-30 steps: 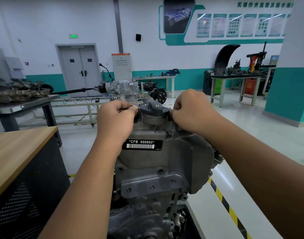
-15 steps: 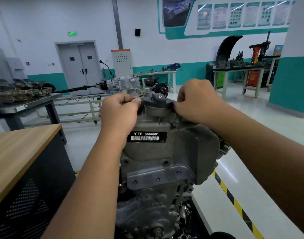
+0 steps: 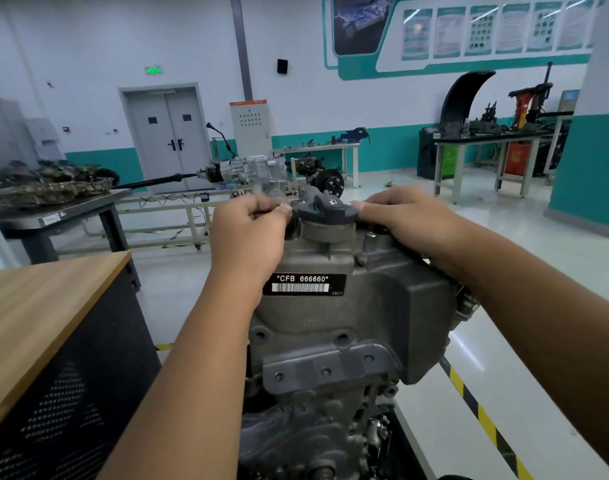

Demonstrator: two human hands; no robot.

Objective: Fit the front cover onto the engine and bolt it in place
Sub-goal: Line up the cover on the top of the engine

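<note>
The grey front cover (image 3: 365, 306), with a "CFB 666660" label, sits against the front of the engine (image 3: 313, 427) directly below me. A dark oil filler cap (image 3: 325, 211) stands on its top. My left hand (image 3: 247, 230) is curled at the cover's top left corner, pinching a small dark fastener just left of the cap. My right hand (image 3: 410, 220) lies over the top right edge, its fingertips next to the cap. What is under its fingers is hidden.
A wooden-topped black cabinet (image 3: 36, 306) stands close on my left. A yellow-black floor stripe (image 3: 483, 417) runs along the right of the engine stand. Behind are a gearbox on a frame (image 3: 251, 169) and a dark table (image 3: 71, 209) with parts.
My right hand has flattened from a tight fist into a lower, more stretched pose beside the cap. The left hand keeps its pinch at the same corner. My head has shifted slightly.
</note>
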